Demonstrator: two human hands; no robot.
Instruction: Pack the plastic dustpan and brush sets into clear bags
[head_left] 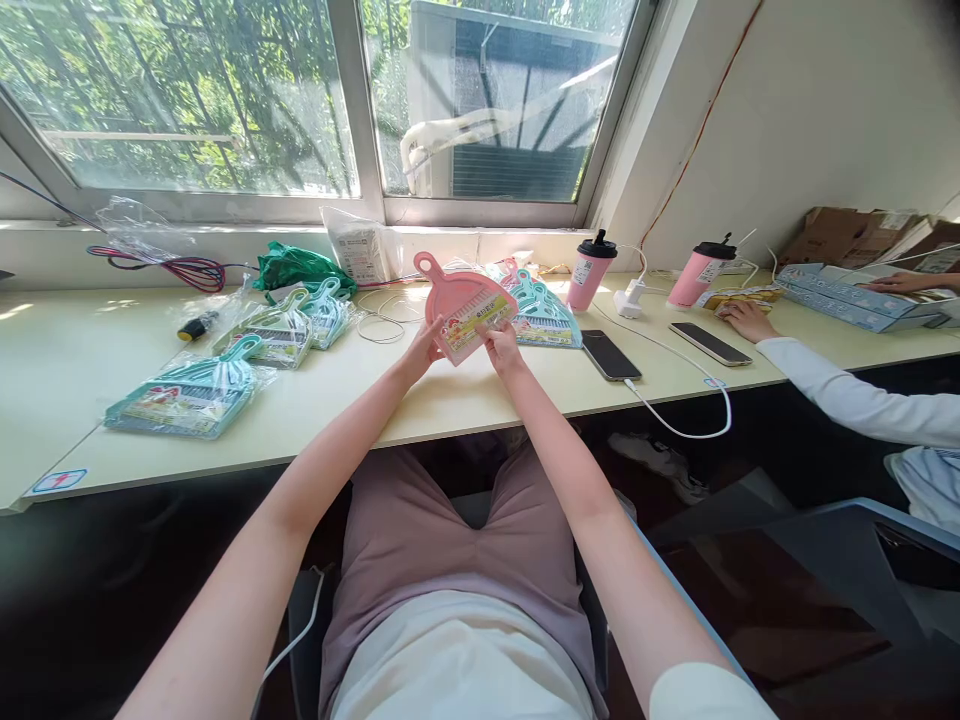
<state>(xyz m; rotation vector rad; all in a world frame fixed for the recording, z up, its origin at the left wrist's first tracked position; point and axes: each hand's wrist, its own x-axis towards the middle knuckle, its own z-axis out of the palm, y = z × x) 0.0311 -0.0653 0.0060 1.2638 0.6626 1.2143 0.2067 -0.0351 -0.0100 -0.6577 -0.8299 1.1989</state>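
Note:
A pink dustpan [448,292] with a yellow printed label is held up over the front of the table, its looped handle pointing up and left. My left hand [425,350] grips its lower left edge. My right hand [500,343] is closed on its lower right side, at the end of the label. Just behind it to the right lie teal dustpans [551,312] with labels, partly hidden by the pink one. To the left, bagged teal dustpan sets [187,395] and a pale green bagged set [277,328] lie on the table.
Beyond the teal dustpans stand a pink cup [591,272], a white charger [630,298] and a phone [611,355] on a cable. Farther right, a co-worker's hand [748,322] rests near a second phone [710,343]. A green plastic bag [300,268] lies by the window.

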